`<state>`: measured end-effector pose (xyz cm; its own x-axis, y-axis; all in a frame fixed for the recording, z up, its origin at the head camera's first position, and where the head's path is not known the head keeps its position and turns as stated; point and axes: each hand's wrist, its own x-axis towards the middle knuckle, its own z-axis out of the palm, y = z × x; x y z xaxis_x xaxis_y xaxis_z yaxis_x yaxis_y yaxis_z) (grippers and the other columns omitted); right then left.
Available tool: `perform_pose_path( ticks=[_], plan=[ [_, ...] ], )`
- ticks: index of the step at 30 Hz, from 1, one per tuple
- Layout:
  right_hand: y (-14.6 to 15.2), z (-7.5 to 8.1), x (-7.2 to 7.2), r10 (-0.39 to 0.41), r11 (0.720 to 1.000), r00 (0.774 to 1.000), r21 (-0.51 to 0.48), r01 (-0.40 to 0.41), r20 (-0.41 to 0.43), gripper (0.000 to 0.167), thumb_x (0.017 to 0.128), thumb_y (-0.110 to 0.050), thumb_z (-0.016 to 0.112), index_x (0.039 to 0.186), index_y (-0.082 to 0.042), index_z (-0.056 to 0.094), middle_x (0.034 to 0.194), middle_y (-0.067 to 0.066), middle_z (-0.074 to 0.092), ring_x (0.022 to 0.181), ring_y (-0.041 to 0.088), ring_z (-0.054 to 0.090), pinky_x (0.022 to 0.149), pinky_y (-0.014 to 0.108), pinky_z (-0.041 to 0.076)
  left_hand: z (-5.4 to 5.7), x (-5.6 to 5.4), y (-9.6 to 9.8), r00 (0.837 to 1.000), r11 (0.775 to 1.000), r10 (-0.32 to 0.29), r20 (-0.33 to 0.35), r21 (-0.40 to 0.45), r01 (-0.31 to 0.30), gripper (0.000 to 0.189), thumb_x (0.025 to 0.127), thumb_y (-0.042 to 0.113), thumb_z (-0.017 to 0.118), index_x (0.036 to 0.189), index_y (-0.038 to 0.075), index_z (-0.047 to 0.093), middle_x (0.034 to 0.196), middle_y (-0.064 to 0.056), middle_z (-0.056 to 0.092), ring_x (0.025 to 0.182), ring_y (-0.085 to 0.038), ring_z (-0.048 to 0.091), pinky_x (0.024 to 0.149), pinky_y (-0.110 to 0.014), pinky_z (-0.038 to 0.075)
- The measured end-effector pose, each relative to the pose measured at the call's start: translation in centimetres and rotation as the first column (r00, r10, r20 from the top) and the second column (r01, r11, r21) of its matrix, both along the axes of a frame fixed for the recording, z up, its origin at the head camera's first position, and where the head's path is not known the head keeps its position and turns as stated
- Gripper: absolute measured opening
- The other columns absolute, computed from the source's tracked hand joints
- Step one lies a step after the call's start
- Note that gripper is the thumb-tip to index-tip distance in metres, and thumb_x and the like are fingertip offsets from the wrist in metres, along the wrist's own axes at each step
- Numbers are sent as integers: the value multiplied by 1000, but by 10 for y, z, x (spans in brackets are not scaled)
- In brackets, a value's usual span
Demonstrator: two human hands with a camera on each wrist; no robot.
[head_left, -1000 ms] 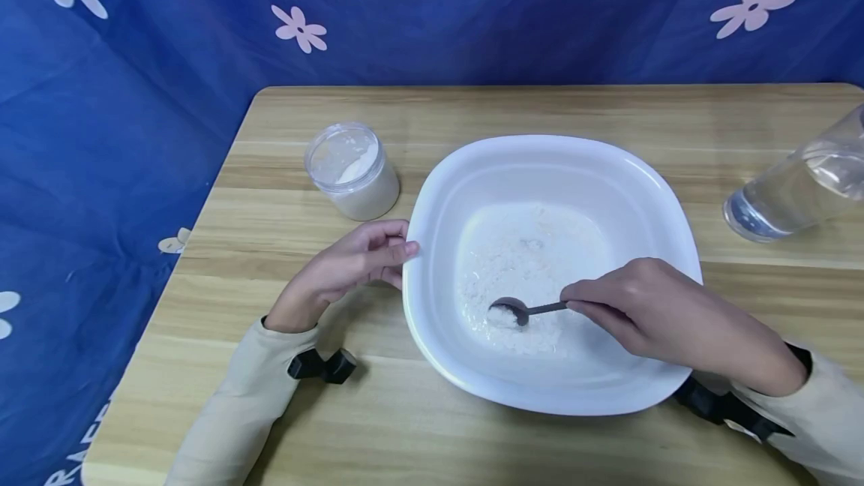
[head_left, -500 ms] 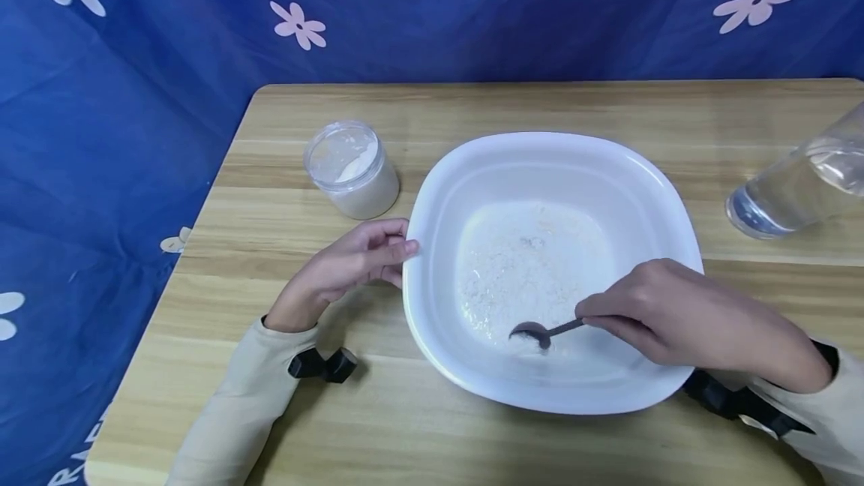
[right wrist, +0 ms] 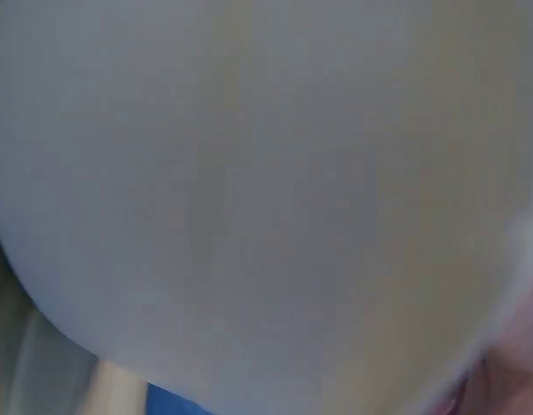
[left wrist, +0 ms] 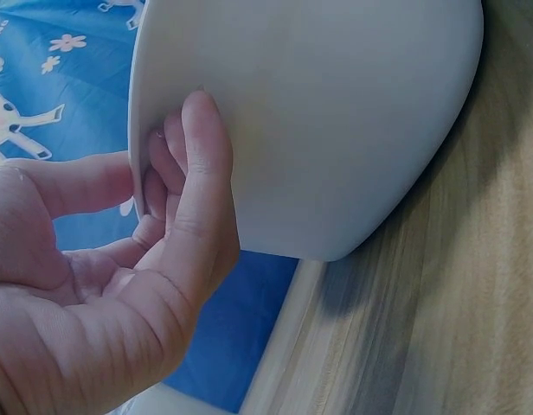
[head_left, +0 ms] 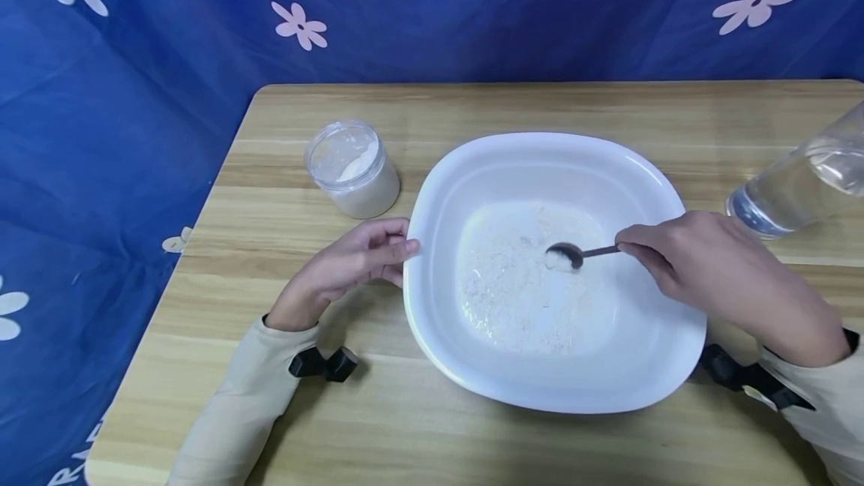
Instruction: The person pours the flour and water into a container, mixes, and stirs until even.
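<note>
A large white basin stands on the table, its floor strewn with wet-looking white powder. My left hand grips the basin's left rim, thumb on top and fingers curled beneath; the left wrist view shows those fingers against the outer wall. My right hand reaches over the right rim and pinches the handle of a small dark spoon. The spoon's bowl is low over the powder near the middle of the basin, with some white powder at it. In the right wrist view the basin's outer wall hides nearly all of the hand.
An uncapped clear jar of white powder stands left of the basin, beyond my left hand. To the right is a tall clear glass of water, close to my right hand. A blue flowered cloth hangs behind the wooden table.
My right hand has carried the spoon first toward the near right of the basin, then away from me to its middle. The left hand and basin have stayed nearly still.
</note>
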<state>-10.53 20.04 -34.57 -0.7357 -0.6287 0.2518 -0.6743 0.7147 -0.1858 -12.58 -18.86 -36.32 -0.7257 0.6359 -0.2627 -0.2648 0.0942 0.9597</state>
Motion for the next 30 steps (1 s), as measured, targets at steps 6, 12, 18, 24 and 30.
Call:
perform_pose_path(
  ticks=[6,12,18,24,30],
  plan=[
    [-18,-7,1,47,997,998,-55,-49,-30,14,81,-4,70,91,-13,66,59,-9,52,49,6,43,36,24,33,0,0,-1,1000,1000,5,1,3,-5,9,97,4,48,99,3,57,88,-6,66,76,-20,68,71,-39,61],
    [-29,-13,5,258,960,966,-110,-257,-9,39,70,7,76,102,-14,69,78,-8,65,56,2,52,43,18,41,0,0,-1,1000,1000,9,-3,6,-9,11,97,4,47,103,1,57,89,-6,66,77,-20,68,71,-39,61],
    [-10,-3,3,250,966,968,-70,-249,12,38,69,4,74,96,-23,72,79,-16,64,57,-4,47,42,16,38,0,-1,1,1000,1000,-7,-10,12,7,10,97,3,47,100,2,56,89,-6,66,77,-19,68,71,-39,61],
    [2,4,-3,-7,999,1000,48,6,25,27,75,-1,75,96,-18,71,79,-6,69,49,7,44,35,24,31,-1,-2,2,1000,1000,-10,-9,6,11,9,97,3,47,97,3,56,88,-5,65,76,-19,68,70,-39,61],
    [-23,-11,-2,38,999,999,5,-38,-25,19,80,-2,70,95,-12,65,71,-5,64,45,10,42,34,27,31,-3,-3,1,1000,1000,-8,-6,9,8,11,97,4,48,101,3,57,89,-6,67,76,-20,69,71,-40,61]
  ],
)
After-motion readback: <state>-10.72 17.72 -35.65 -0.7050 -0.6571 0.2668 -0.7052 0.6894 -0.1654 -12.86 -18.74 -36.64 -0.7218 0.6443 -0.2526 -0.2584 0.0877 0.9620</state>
